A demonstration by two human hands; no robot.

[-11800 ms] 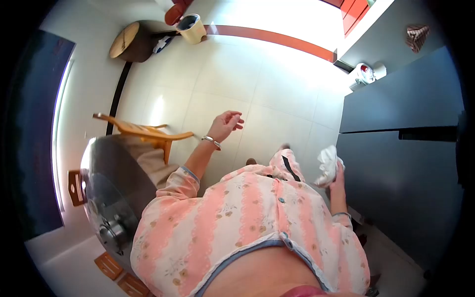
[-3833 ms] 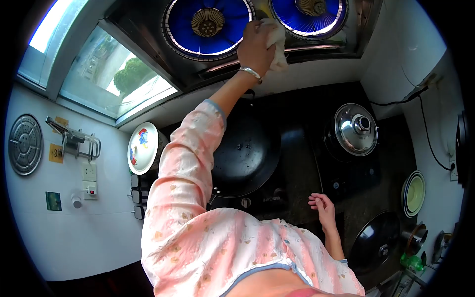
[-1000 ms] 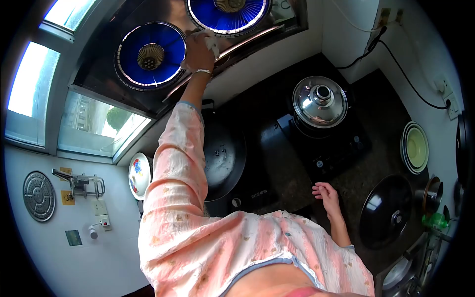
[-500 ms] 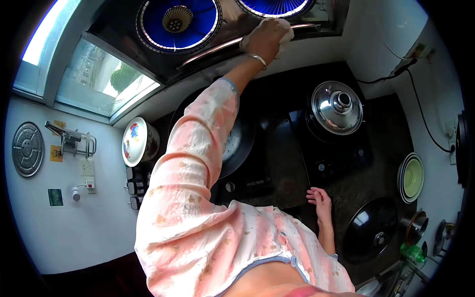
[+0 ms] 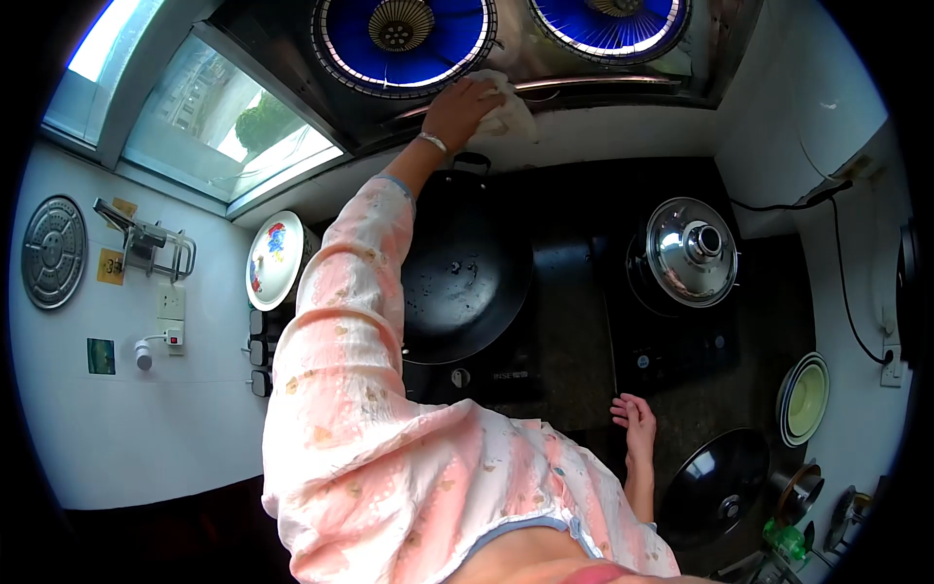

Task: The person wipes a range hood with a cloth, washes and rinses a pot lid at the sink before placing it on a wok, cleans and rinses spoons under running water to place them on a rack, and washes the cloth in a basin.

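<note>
My left hand (image 5: 457, 115), with a bangle on the wrist, is closed on a whitish cloth (image 5: 513, 117). It presses the cloth to the lower front edge of the range hood (image 5: 545, 60), below and between two round blue-lit fan openings. Under that arm a black wok (image 5: 467, 277) sits on the hob, partly hidden by my sleeve. My right hand (image 5: 636, 426) hangs low over the front of the dark counter (image 5: 569, 336), fingers loosely apart, with nothing in it.
A pot with a shiny steel lid (image 5: 693, 251) stands on the right cooker. Nearby are a black lid (image 5: 710, 487), nested bowls (image 5: 804, 401) and a green bottle (image 5: 784, 539). At left are a flowered white lid (image 5: 276, 261) and a window (image 5: 219, 122).
Over the last half second my left hand and the cloth have moved left along the hood edge, as the view shifted slightly. My right hand stays low and free. Earlier, the cloth was in my right hand.
</note>
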